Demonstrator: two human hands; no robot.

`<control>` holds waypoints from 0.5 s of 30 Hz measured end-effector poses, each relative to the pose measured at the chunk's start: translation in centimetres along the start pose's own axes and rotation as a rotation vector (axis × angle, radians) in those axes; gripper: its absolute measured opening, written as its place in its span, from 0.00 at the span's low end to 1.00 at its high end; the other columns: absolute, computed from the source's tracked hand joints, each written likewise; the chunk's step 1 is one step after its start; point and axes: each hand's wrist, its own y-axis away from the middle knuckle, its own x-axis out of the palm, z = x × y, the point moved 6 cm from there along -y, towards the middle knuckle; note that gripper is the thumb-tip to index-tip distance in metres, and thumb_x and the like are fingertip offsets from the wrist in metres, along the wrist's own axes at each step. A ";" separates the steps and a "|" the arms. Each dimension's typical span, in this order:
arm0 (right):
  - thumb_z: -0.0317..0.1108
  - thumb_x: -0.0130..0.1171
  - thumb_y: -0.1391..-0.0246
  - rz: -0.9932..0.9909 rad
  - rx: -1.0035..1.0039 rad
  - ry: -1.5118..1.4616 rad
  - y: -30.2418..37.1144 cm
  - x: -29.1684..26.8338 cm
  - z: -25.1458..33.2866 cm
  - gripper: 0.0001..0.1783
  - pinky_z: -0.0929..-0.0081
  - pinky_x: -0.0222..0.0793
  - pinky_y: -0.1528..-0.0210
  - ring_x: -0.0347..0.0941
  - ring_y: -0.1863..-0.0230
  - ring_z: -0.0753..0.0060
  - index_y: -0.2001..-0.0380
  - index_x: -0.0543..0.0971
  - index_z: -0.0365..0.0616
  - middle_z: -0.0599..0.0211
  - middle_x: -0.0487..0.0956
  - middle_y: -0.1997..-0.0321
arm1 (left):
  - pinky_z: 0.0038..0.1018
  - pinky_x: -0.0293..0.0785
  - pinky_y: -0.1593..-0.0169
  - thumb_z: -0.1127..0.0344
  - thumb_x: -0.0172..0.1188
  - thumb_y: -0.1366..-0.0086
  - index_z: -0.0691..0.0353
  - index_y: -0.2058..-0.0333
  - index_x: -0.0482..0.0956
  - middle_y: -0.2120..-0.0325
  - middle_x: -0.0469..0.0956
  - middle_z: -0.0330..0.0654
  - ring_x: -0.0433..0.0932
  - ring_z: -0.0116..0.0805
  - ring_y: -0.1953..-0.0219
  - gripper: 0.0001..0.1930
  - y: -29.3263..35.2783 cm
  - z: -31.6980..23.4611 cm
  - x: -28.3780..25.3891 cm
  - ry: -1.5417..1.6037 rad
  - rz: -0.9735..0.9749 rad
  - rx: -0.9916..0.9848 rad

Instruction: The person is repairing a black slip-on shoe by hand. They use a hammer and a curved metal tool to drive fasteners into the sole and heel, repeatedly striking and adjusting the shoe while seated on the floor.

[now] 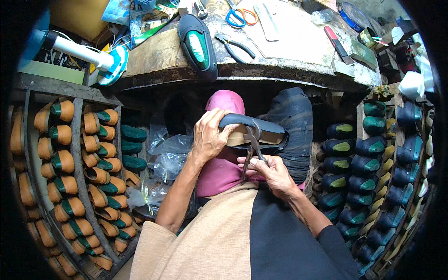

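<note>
Shoe: the black-edged shoe (276,127) is up over the lap, held off the knees between both hands, its tan face turned toward me, probably so the rim stays in sight and in reach.
Left hand: the left hand (211,133) grips the shoe's left end, fingers closed over the dark upper edge, thumb on the near side; I take this as the steadying hold.
Right hand: the right hand (276,176) has its fingers curled round the pincers (254,141), below the shoe, where the handles seem to give leverage.
Pincers: their head lies across the tan face near the upper rim; from my seat I cannot tell whether they bite.
Bench: the bench (154,59) carries another shoe (198,49) at its front edge, with pliers (233,47), scissors (241,17) and a knife (337,43) beyond or beside it, likely for easy reach.
Racks: tan shoes (65,135) stand left, dark shoes (369,145) right, apparently stacked in rows to save room.
</note>
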 end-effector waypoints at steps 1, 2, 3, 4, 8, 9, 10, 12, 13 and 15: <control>0.36 0.56 0.15 0.014 -0.017 -0.019 -0.2 0.1 -0.1 0.20 0.64 0.86 0.32 0.89 0.38 0.62 0.37 0.85 0.29 0.49 0.88 0.33 | 0.47 0.81 0.47 0.56 0.76 0.31 0.58 0.49 0.89 0.57 0.86 0.48 0.84 0.55 0.53 0.17 0.3 -0.2 0.0 -0.004 0.005 -0.009; 0.36 0.56 0.15 0.029 -0.035 -0.037 -0.4 0.3 -0.1 0.20 0.64 0.86 0.32 0.89 0.38 0.62 0.37 0.85 0.29 0.49 0.88 0.33 | 0.47 0.80 0.46 0.57 0.76 0.31 0.58 0.48 0.89 0.56 0.85 0.48 0.84 0.55 0.51 0.18 0.6 -0.5 0.0 -0.006 -0.001 -0.024; 0.36 0.56 0.15 0.057 -0.074 -0.066 -0.6 0.7 0.0 0.20 0.64 0.87 0.32 0.89 0.38 0.62 0.37 0.85 0.28 0.49 0.88 0.33 | 0.48 0.79 0.44 0.58 0.75 0.31 0.57 0.46 0.88 0.53 0.85 0.47 0.83 0.54 0.49 0.18 1.0 -0.7 0.0 -0.058 -0.011 -0.048; 0.36 0.56 0.15 0.066 -0.084 -0.125 -0.9 1.0 -0.2 0.21 0.63 0.87 0.32 0.89 0.38 0.61 0.38 0.85 0.26 0.47 0.89 0.35 | 0.49 0.78 0.43 0.58 0.74 0.31 0.57 0.44 0.87 0.51 0.84 0.47 0.81 0.54 0.47 0.19 1.5 -1.0 0.1 -0.106 -0.029 -0.081; 0.36 0.57 0.15 0.012 -0.113 -0.226 -1.6 2.6 -1.2 0.21 0.62 0.88 0.34 0.90 0.41 0.61 0.39 0.85 0.26 0.48 0.91 0.39 | 0.51 0.72 0.37 0.64 0.70 0.31 0.57 0.39 0.84 0.47 0.82 0.46 0.77 0.54 0.41 0.22 2.9 -1.6 0.8 -0.146 -0.067 -0.203; 0.37 0.56 0.15 -0.036 -0.089 -0.230 -1.6 2.8 -1.5 0.21 0.62 0.88 0.35 0.91 0.42 0.61 0.40 0.86 0.26 0.47 0.91 0.40 | 0.50 0.72 0.37 0.65 0.69 0.31 0.57 0.40 0.84 0.48 0.82 0.46 0.77 0.54 0.42 0.21 3.1 -1.8 0.7 -0.134 -0.101 -0.193; 0.36 0.56 0.15 -0.047 -0.108 -0.204 -1.6 3.1 -1.5 0.21 0.63 0.88 0.37 0.91 0.43 0.61 0.40 0.86 0.26 0.48 0.91 0.41 | 0.49 0.72 0.37 0.65 0.68 0.31 0.58 0.41 0.84 0.48 0.83 0.46 0.76 0.54 0.42 0.21 3.2 -1.7 0.8 -0.106 -0.106 -0.201; 0.35 0.56 0.15 -0.055 -0.091 -0.189 -1.5 3.4 -1.3 0.20 0.63 0.89 0.39 0.91 0.45 0.61 0.42 0.86 0.27 0.48 0.92 0.43 | 0.49 0.71 0.37 0.66 0.68 0.32 0.58 0.41 0.84 0.48 0.83 0.46 0.76 0.54 0.42 0.21 3.4 -1.5 1.0 -0.096 -0.085 -0.226; 0.35 0.57 0.16 -0.048 -0.068 -0.179 -1.3 3.3 -1.1 0.19 0.62 0.89 0.41 0.91 0.46 0.61 0.43 0.87 0.27 0.48 0.92 0.44 | 0.49 0.71 0.37 0.66 0.68 0.32 0.58 0.41 0.84 0.48 0.83 0.46 0.77 0.54 0.42 0.21 3.4 -1.3 1.0 -0.072 -0.088 -0.230; 0.34 0.58 0.16 -0.036 0.003 -0.171 -0.9 2.8 -0.5 0.18 0.61 0.90 0.43 0.92 0.46 0.60 0.44 0.87 0.27 0.49 0.92 0.47 | 0.51 0.69 0.36 0.67 0.69 0.35 0.56 0.42 0.84 0.47 0.82 0.43 0.76 0.53 0.40 0.22 3.6 -1.3 1.1 -0.055 -0.079 -0.245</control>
